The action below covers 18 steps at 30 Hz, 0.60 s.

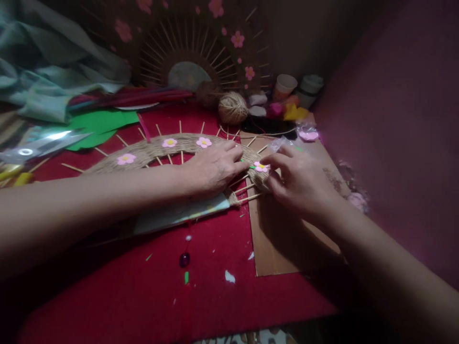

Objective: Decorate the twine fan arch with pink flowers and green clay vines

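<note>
A half-round twine fan (pixel 154 149) with thin wooden sticks lies before me, with pink felt-like flowers on its woven band. Over the band's right part, my left hand (pixel 215 169) rests with curled fingers pressed on the weave, beside a small green piece (pixel 252 167). At the right end, my right hand (pixel 301 177) is closed, its thumb and forefinger at the edge of a yellow-centred pink flower (pixel 261 166) and the band. Whether a small piece is between those fingertips is hidden. Pale blue cloth (pixel 179 216) covers the fan's lower middle.
Brown cardboard (pixel 279 243) lies under the fan's right end on a red cloth (pixel 143 296). Scissors (pixel 43 145) and green sheets (pixel 96 126) are at left. A twine ball (pixel 233 108), paper cup (pixel 285 86) and larger finished-looking fan (pixel 190 76) stand behind. A purple bead (pixel 184 260) lies in front.
</note>
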Each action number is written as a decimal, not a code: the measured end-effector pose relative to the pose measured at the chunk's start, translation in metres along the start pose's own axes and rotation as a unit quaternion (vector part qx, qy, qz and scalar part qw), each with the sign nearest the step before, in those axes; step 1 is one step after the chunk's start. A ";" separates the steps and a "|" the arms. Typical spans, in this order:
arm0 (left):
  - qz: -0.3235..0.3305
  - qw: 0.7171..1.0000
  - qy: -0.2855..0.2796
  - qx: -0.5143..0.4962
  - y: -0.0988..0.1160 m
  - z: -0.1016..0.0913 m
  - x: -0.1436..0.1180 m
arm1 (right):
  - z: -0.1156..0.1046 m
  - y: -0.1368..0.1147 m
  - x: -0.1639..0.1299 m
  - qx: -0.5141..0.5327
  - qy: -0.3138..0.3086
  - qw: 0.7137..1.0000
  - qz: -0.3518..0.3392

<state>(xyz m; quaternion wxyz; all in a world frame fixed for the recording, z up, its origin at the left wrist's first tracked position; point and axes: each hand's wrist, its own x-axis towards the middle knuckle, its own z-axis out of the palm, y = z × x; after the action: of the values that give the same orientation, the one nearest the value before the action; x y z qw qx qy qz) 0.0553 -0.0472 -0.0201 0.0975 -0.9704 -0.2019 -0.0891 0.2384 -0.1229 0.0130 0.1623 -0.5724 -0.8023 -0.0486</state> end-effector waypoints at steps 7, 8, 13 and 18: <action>-0.046 0.998 -0.023 -0.043 0.000 -0.010 0.004 | -0.007 0.013 -0.015 0.070 0.120 0.990 0.033; -0.039 0.998 -0.024 -0.039 0.002 -0.010 0.004 | -0.007 0.015 -0.016 0.072 0.127 0.988 0.040; 0.014 1.000 -0.001 0.006 0.008 -0.006 0.005 | -0.008 0.023 -0.020 0.091 0.144 0.983 0.074; 0.033 0.999 -0.011 0.012 0.009 -0.003 0.007 | -0.005 0.027 -0.022 0.117 0.127 0.982 0.081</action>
<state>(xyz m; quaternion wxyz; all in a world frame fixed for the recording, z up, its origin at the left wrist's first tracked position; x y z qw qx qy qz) 0.0648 -0.0537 -0.0171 0.1103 -0.9763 -0.1715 -0.0728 0.2708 -0.1354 0.0080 0.3319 -0.6020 -0.7261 -0.0131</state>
